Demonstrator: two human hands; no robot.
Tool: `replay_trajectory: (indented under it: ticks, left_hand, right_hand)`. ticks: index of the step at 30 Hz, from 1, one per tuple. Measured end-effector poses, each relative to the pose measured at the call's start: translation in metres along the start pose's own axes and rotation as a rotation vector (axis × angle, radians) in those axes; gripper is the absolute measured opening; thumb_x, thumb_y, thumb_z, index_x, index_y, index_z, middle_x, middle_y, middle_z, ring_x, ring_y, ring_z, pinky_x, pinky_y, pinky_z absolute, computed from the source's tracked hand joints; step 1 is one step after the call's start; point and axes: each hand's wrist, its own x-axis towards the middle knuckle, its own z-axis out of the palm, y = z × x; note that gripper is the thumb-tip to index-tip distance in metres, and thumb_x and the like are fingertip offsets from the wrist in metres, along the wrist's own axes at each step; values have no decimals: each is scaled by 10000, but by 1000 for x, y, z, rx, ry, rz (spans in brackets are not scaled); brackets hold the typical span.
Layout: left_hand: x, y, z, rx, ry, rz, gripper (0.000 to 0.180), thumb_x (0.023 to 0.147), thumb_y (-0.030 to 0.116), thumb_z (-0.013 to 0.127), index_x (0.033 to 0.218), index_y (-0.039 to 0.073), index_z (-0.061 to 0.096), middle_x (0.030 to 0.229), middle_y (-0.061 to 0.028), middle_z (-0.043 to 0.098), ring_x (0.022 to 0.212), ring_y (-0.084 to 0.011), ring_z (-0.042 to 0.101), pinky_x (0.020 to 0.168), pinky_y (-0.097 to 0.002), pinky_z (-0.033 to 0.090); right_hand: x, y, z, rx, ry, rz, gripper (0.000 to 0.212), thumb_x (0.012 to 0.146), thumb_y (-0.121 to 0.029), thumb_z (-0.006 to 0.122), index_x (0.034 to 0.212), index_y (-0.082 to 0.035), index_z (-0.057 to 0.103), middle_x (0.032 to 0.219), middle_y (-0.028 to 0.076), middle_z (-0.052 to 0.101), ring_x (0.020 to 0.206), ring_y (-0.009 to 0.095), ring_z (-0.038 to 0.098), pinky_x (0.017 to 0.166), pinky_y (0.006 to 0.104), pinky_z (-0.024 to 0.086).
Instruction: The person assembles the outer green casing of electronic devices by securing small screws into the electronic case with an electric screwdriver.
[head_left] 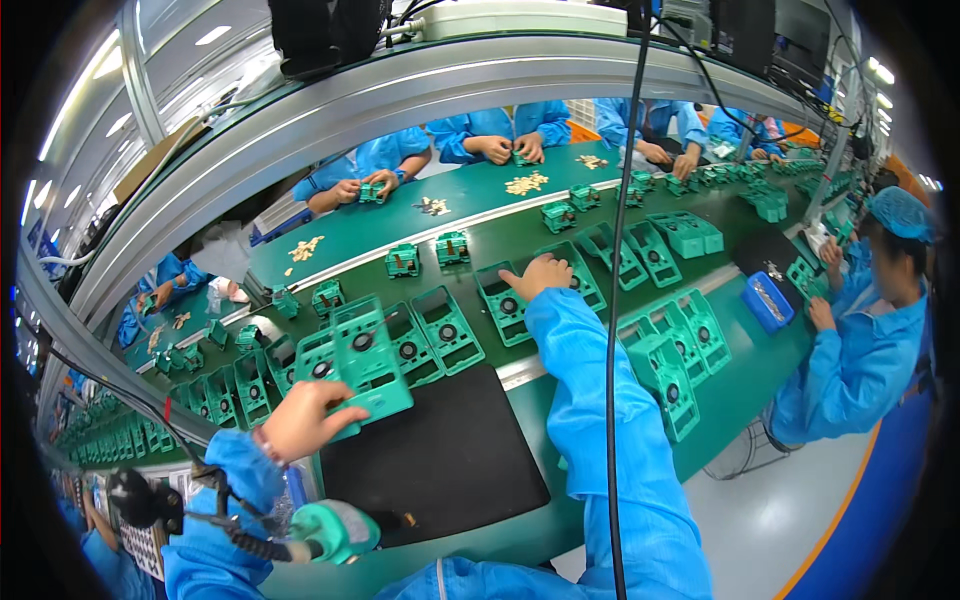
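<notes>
My left hand (305, 415) is closed on the lower edge of a green plastic housing (365, 355), which has a round dark centre and rectangular openings. It is raised and tilted above the belt's near edge, overlapping another green housing behind it. My right hand (543, 277) reaches forward over the belt, thumb spread from bent fingers, above a green housing (503, 305) lying there. Whether its fingertips touch that part is hidden. Just left of it, more housings (447, 330) lie flat in a row.
A black mat (430, 460) covers the near worktop. Stacked housings (670, 370) lie to the right, near a blue bin (768, 302) and a co-worker (860, 320). A black cable (612, 400) hangs before my right sleeve. Other people work across the belt (340, 265), below a metal beam (400, 80).
</notes>
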Motion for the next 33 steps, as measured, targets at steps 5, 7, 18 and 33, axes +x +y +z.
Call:
replay_trajectory:
  ticks: [5,7,18,33]
  left_hand:
    - [63,5,11,75,-10,89,311,860,285,758,898,-16,691,774,-195,657,718,-355,635,652,-417,491]
    - [96,2,22,83,-36,111,305,871,292,740,918,-6,696,818,-203,677,792,-383,665,698,-450,508]
    - [252,44,116,122,-64,354,323,843,287,748,935,-21,722,868,-230,695,830,-413,663,761,-469,523]
    - [101,73,40,-1356,-801,389,772,969,605,510,1402,-33,485,1410,-212,540,1356,-316,467,1140,-436,329]
  right_hand:
    - [19,-17,21,-73,-45,-30,483,825,-389,711,1134,-20,667,1121,153,700,1144,339,604,967,450,464]
    - [31,-11,12,-21,-83,-54,356,817,-289,699,1086,-56,686,1107,145,709,1123,342,626,944,453,486]
    - [2,111,-141,429,356,-191,333,858,-281,705,946,30,626,881,241,669,896,443,636,750,506,492]
    - [-193,153,-210,346,-19,-670,193,771,-82,761,811,-12,586,765,143,576,774,360,535,691,458,453]
